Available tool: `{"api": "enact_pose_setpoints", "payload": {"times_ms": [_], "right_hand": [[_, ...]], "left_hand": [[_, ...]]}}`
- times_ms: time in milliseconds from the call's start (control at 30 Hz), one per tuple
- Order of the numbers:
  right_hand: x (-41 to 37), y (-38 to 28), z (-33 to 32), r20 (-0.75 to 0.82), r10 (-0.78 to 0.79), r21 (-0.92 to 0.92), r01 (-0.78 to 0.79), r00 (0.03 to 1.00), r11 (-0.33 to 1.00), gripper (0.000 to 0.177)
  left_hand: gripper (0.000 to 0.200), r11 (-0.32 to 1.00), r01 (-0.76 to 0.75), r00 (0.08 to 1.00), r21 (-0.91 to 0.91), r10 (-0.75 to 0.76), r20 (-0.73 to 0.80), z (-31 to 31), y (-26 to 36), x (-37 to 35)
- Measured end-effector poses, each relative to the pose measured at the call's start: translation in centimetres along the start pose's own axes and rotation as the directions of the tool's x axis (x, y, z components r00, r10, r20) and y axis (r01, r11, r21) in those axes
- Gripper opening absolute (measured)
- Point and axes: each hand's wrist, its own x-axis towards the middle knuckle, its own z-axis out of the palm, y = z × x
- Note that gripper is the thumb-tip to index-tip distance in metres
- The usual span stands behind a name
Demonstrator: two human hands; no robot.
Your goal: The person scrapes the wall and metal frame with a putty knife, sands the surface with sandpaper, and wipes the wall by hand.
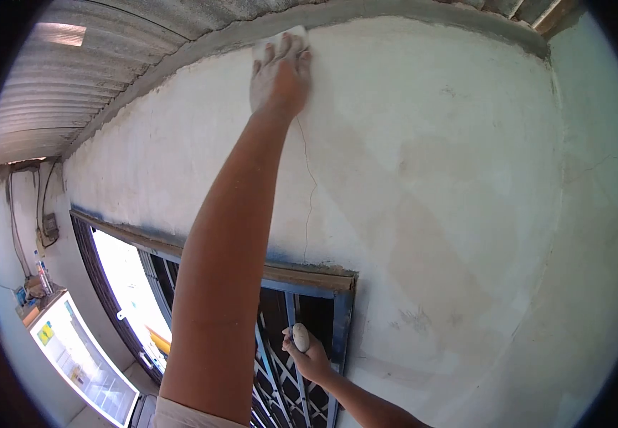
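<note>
My left hand (280, 78) is raised high on the pale wall (437, 143), just under the roof edge. Its dusty fingers press a whitish pad (299, 33) flat against the surface; most of the pad is hidden under the hand. Lower down, in front of the dark metal grille (273, 364), my right hand (312, 359) is closed around a whitish rounded object (300, 337). What that object is cannot be made out. A thin crack runs down the wall below my left hand.
Corrugated roofing (59, 85) slopes overhead at the left. A wooden lintel (309, 276) tops the grille. At the lower left stands a lit glass-fronted cabinet (84, 364) with small items on top. Cables and a small box (50, 227) are on the left wall.
</note>
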Motion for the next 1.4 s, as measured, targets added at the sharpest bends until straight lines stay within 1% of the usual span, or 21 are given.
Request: {"api": "enact_pose_setpoints", "payload": {"times_ms": [100, 233, 300, 333, 400, 433, 467, 500, 600, 633, 700, 733, 800, 900, 1033, 1133, 1167, 1200, 1267, 1333, 1400], "right_hand": [[0.0, 0.3, 0.0, -0.009, -0.013, -0.024, 0.013, 1.0, 1.0, 0.019], [0.1, 0.5, 0.3, -0.038, -0.08, -0.064, 0.078, 0.996, 0.995, 0.019], [0.1, -0.1, 0.2, -0.052, -0.098, -0.063, 0.095, 0.994, 0.994, 0.019], [0.0, 0.6, -0.2, 0.006, 0.024, -0.032, -0.023, 1.0, 0.999, 0.037], [0.1, 1.0, -0.1, 0.004, -0.02, -0.052, 0.02, 1.0, 0.998, 0.038], [0.1, 0.9, 0.1, -0.024, -0.078, -0.069, 0.076, 0.997, 0.995, 0.029], [0.2, 0.5, 0.3, -0.052, -0.135, -0.09, 0.13, 0.989, 0.987, 0.02], [0.1, 1.8, 0.1, -0.003, 0.042, -0.05, -0.042, 0.999, 0.998, 0.039], [0.1, 1.1, 0.3, -0.026, -0.028, -0.087, 0.026, 0.999, 0.996, 0.039], [0.0, 1.1, 0.2, -0.01, -0.031, -0.081, 0.03, 0.999, 0.996, 0.039], [-0.1, 0.5, 0.0, 0.004, -0.065, -0.078, 0.065, 0.998, 0.995, 0.038], [-0.1, 0.0, -0.1, 0.001, -0.095, -0.079, 0.095, 0.995, 0.992, 0.038], [-0.4, -2.3, 0.0, -0.044, -0.208, -0.095, 0.203, 0.977, 0.975, 0.036], [-0.5, -2.5, 0.3, -0.084, -0.2, -0.108, 0.19, 0.976, 0.976, 0.034], [0.1, 0.1, 0.2, -0.022, -0.072, -0.102, 0.069, 0.997, 0.992, 0.028], [0.2, -0.3, 0.4, -0.066, -0.005, -0.092, -0.001, 0.998, 0.996, 0.024], [0.3, 0.8, 0.4, -0.044, 0.009, -0.003, -0.009, 0.999, 1.0, 0.019], [0.3, 0.0, 0.5, -0.047, 0.014, -0.014, -0.014, 0.999, 1.0, 0.017], [0.2, -0.2, 0.7, -0.055, 0.073, 0.082, -0.068, 0.996, 0.994, 0.019], [0.2, 0.0, 0.8, -0.075, 0.03, 0.094, -0.023, 0.997, 0.995, 0.018], [0.4, -0.1, 1.0, -0.079, -0.014, 0.062, 0.019, 0.997, 0.998, 0.018]], "left_hand": [[0.05, 0.993, 0.099, 0.995, 0.059, -0.097, -0.038, 0.0, -1.1, -0.7], [0.048, 0.972, 0.23, 0.97, 0.039, -0.226, -0.089, 0.7, 1.4, -0.7], [0.048, 0.978, 0.209, 0.975, 0.016, -0.208, -0.076, 1.1, 3.1, -0.9], [0.048, 0.98, 0.198, 0.978, 0.006, -0.197, -0.073, 1.0, 4.1, -0.9], [0.049, 0.986, 0.167, 0.985, -0.015, -0.168, -0.044, 0.9, 6.6, -0.5], [0.049, 0.988, 0.153, 0.988, -0.028, -0.154, -0.029, 1.0, 8.0, -0.4], [0.049, 0.994, 0.103, 0.994, -0.034, -0.105, -0.032, 1.3, 9.4, -0.2], [0.05, 0.998, 0.054, 0.998, -0.042, -0.055, -0.036, 1.7, 10.9, 0.1], [0.053, 0.987, -0.163, 0.985, -0.01, 0.162, -0.054, 3.8, 16.0, 0.0], [0.052, 0.97, -0.239, 0.967, -0.045, 0.233, -0.099, 4.7, 17.9, -0.6], [0.051, 0.895, -0.441, 0.896, -0.068, 0.435, -0.088, 5.0, 21.5, -2.1], [0.05, 0.845, -0.516, 0.856, -0.14, 0.506, -0.103, 5.1, 23.0, -2.8], [0.047, 0.772, -0.605, 0.797, -0.197, 0.587, -0.143, 4.7, 24.1, -4.4], [0.047, 0.743, -0.629, 0.773, -0.23, 0.629, -0.084, 4.2, 22.2, -3.0], [0.048, 0.88, -0.46, 0.888, -0.114, 0.455, -0.073, 4.1, 16.2, -0.1], [0.049, 0.936, -0.349, 0.937, -0.055, 0.349, -0.005, 2.7, 9.4, 1.1], [0.049, 0.95, -0.308, 0.951, -0.047, 0.308, -0.007, 2.1, 7.1, 1.0], [0.05, 0.963, -0.265, 0.964, -0.038, 0.265, -0.01, 1.6, 4.8, 0.9], [0.05, 0.983, -0.184, 0.983, -0.027, 0.184, -0.008, 0.4, 0.5, 0.2], [0.05, 0.994, -0.108, 0.994, -0.019, 0.108, -0.002, -0.7, -3.9, -1.0], [0.049, 0.999, 0.039, 0.998, 0.039, -0.04, 0.039, -1.5, -10.5, -2.2]]}}
